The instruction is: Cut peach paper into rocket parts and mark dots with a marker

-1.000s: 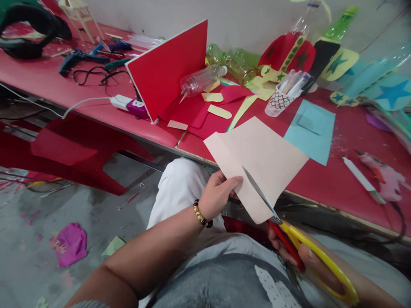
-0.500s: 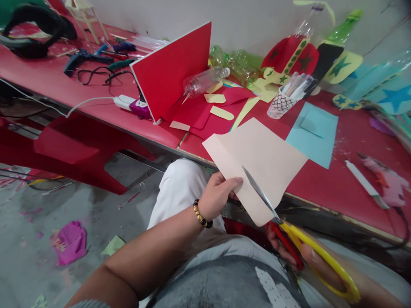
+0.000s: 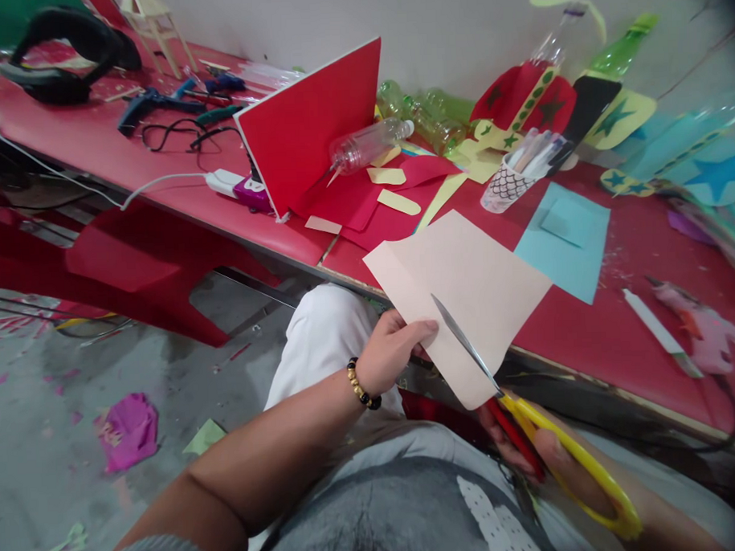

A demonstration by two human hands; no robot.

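My left hand (image 3: pixel 394 351) pinches the near left edge of a pale peach sheet of paper (image 3: pixel 482 279), thumb on top and fingers underneath. The sheet is held over my lap and the table's front edge. Fingers of my right hand (image 3: pixel 548 454) are wrapped round the yellow and red handles of a pair of scissors (image 3: pixel 517 419). One blade lies across the top of the sheet, pointing up and left toward my left thumb. The other blade is hidden beneath the paper.
On the red table (image 3: pixel 575 365) lie light blue paper (image 3: pixel 565 252), a cup of pens (image 3: pixel 509 182), a glue gun (image 3: pixel 698 328) and a white-and-green cutter-like stick (image 3: pixel 662 333). A red board (image 3: pixel 314 125) and a clear bottle (image 3: pixel 369 147) stand further back. A red chair (image 3: pixel 138 259) is at left.
Hands, paper and scissors keep nearly the same pose, the handles perhaps slightly closer together. The whole view has shifted slightly.
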